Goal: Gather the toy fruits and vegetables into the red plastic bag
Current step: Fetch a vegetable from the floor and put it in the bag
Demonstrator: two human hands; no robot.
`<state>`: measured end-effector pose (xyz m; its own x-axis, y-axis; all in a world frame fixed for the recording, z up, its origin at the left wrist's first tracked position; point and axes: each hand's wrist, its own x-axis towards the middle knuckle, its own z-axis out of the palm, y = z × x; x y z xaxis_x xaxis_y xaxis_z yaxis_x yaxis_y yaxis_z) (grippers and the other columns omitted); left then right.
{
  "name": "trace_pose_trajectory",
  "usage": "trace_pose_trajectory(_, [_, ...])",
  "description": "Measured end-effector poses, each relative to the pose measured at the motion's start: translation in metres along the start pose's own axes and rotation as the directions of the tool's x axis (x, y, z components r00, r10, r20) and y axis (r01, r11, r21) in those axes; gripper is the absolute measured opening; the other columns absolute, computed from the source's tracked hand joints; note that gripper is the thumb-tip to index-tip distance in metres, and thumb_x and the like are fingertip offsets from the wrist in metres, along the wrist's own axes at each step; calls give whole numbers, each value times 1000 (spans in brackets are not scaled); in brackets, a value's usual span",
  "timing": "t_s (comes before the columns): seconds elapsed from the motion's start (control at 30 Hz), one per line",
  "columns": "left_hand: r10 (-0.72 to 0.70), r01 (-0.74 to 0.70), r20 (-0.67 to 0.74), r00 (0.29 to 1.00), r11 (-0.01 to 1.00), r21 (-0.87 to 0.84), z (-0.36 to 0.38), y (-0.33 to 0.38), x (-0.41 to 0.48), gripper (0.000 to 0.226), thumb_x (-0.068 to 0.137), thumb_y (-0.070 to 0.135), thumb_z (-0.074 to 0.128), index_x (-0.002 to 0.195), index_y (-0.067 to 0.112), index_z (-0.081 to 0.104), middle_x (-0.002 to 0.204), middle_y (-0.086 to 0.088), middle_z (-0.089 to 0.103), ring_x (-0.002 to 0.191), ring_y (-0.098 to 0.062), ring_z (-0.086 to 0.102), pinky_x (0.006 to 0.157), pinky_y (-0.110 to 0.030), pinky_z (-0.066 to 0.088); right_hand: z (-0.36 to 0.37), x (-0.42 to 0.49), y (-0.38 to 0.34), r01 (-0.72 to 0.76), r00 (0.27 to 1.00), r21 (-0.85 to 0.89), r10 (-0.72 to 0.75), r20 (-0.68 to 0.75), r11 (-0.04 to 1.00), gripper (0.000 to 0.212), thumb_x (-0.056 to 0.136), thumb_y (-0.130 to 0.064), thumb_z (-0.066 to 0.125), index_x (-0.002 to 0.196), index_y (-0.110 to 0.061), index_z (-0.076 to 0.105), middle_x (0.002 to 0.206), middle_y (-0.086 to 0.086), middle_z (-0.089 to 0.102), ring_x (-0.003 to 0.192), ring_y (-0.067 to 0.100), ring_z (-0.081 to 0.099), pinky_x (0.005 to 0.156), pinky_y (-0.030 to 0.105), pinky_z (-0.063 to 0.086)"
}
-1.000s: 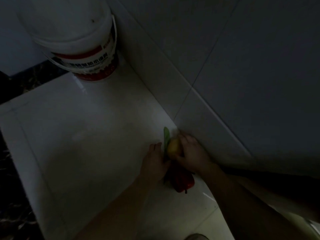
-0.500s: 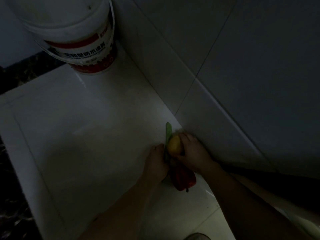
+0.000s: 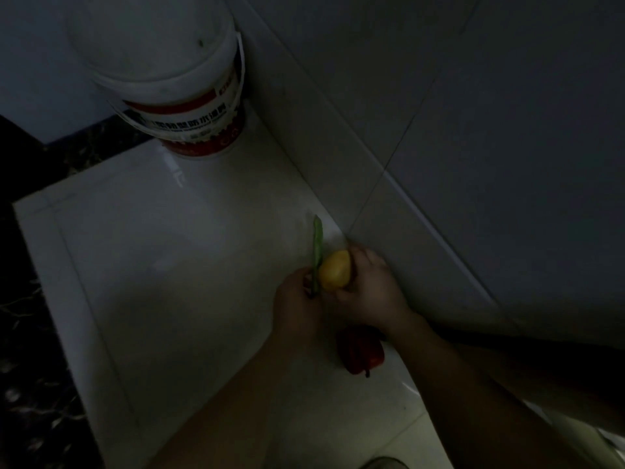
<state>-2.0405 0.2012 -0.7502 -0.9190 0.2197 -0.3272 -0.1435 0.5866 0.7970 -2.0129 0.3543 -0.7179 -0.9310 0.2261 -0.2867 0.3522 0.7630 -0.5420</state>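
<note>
The scene is dim. My right hand (image 3: 368, 289) grips a yellow toy fruit (image 3: 334, 269) close to the tiled wall. My left hand (image 3: 297, 306) holds the lower end of a long green toy bean pod (image 3: 318, 247), which points up and away from me. The two hands are side by side, almost touching. A red toy pepper (image 3: 360, 350) lies on the white floor tile just below my right wrist, partly hidden by it. No red plastic bag shows in view.
A white plastic bucket (image 3: 176, 79) with a red band and a printed label stands in the corner at the top left. A grey tiled wall (image 3: 473, 147) runs along the right. Dark marbled flooring (image 3: 30, 367) borders the white tile on the left.
Both hands stay together by the wall with the yellow fruit and green pod; they have shifted slightly, and the pod now stands out further from my left hand.
</note>
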Motion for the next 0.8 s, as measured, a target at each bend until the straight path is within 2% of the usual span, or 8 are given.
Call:
trace_pose_trajectory(0.07, [-5,4,-60,998,1000,-10,-12,15,-1,32,81,13,68,92,41,59,79,14,62,74,-8,61,65,-14,42,-13,-1,-13,15,999,10,-14,-30,1000,87,73,-47,73,144,-14,34,142,4,40,130,23,36,105,31,32])
trace_pose_trajectory(0.17, [-7,3,-119,993,1000,-29,-32,34,-3,34,77,8,67,100,33,65,79,12,62,74,-13,63,65,-23,46,-35,-4,-34,37,998,30,-36,-51,999,85,74,-42,74,143,-14,34,141,6,40,129,23,37,104,31,34])
trace_pose_trajectory(0.27, [-10,4,-171,985,999,-36,-58,58,-10,34,77,7,66,106,26,67,81,9,62,69,-12,62,63,-25,48,-64,-11,-62,51,997,50,-48,-64,997,85,74,-41,75,143,-15,34,142,5,39,129,22,36,103,30,34])
trace_pose_trajectory(0.37, [-37,17,-215,976,996,-92,-91,88,-21,36,78,8,66,109,25,66,81,8,62,66,-11,60,63,-29,52,-99,-22,-96,68,995,77,-61,-83,995,84,74,-40,76,143,-16,34,143,4,38,129,20,36,100,27,32])
trace_pose_trajectory(0.53, [-26,-22,-252,967,983,-185,-155,159,-45,35,77,12,65,108,27,64,83,2,62,69,-17,61,64,-42,55,-171,-44,-162,113,990,70,-106,-95,991,85,73,-39,77,143,-15,35,142,4,39,128,19,39,103,31,37])
trace_pose_trajectory(0.67, [21,-74,-303,953,983,-166,-210,224,-62,35,81,8,66,113,23,64,86,1,64,78,-14,63,68,-36,56,-234,-60,-217,145,986,78,-138,-88,986,84,74,-40,76,144,-17,34,144,3,37,129,19,37,103,34,39])
trace_pose_trajectory(0.8, [5,-72,-319,948,978,-198,-274,299,-84,34,84,10,66,110,31,64,83,8,63,75,-6,62,64,-27,54,-297,-76,-279,181,980,77,-173,-95,981,83,73,-37,78,142,-16,36,143,4,38,130,19,36,103,31,36])
